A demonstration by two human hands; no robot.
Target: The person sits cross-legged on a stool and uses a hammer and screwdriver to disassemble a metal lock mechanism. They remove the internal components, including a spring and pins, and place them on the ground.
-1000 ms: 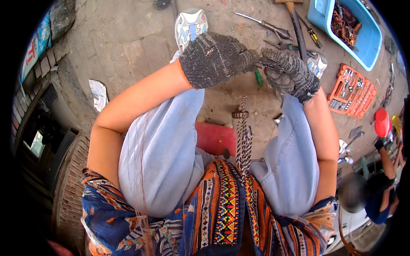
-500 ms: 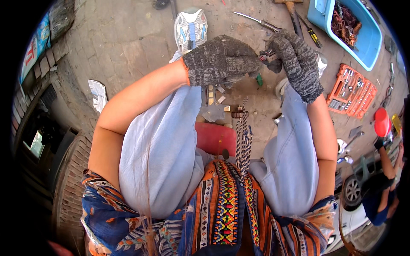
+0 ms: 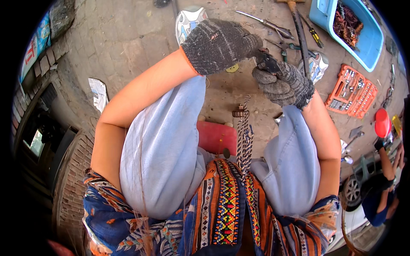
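Observation:
Both hands wear dark grey knitted gloves and meet above the ground between my knees. My right hand (image 3: 285,85) is closed around a small black part (image 3: 269,65), its fingers curled toward me. A reddish-brown bit (image 3: 264,50) shows at the part's upper end. Fingers pressed together, my left hand (image 3: 220,46) is closed at that end, back of the glove upward. Exactly what the left fingertips pinch is hidden. Just beyond the right hand lie a long-handled hammer (image 3: 299,32) and green-handled pliers (image 3: 285,49).
Farther off are a pointed tool (image 3: 267,23), a yellow-black screwdriver (image 3: 315,37) and a blue tub (image 3: 367,51) holding copper-coloured scrap. An orange socket set (image 3: 352,90) lies open at right, near a red bowl (image 3: 382,123). Another person's arm (image 3: 386,164) shows at far right.
My right hand has moved down toward me and turned, uncovering the pliers. My left hand has shifted slightly up. The grey plate and small pieces seen below it no longer show.

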